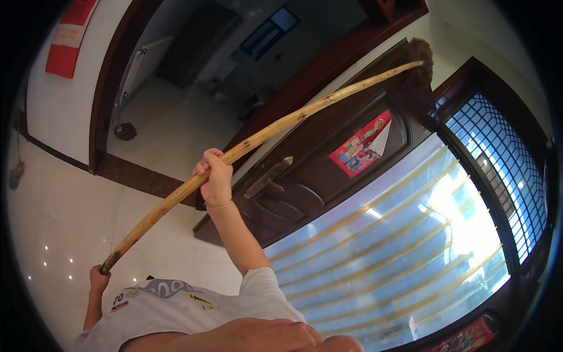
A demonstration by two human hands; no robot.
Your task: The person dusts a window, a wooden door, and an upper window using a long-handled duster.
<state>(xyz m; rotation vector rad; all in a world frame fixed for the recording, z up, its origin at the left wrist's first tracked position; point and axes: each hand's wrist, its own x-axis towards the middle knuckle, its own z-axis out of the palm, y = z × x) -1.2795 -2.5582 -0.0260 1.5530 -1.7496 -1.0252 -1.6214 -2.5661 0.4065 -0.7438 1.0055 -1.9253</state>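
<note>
A long broom with a crooked wooden handle (302, 114) runs diagonally from lower left to upper right. Its dark brown, fuzzy-edged head (427, 64) is raised by the top of a dark brown door (305, 179); whether it touches the door I cannot tell. My left hand (98, 278) is closed around the darkened lower end of the handle. Farther up, my right hand (217, 176) wraps its fingers around the handle, with a thin bracelet on that wrist.
A red poster (362, 144) with a curling corner and a metal door handle (268, 179) are on the door. A translucent striped curtain (399, 234) hangs beside it, under a latticed window (498, 164). A doorway on the left opens onto a dim room with a mop (125, 131).
</note>
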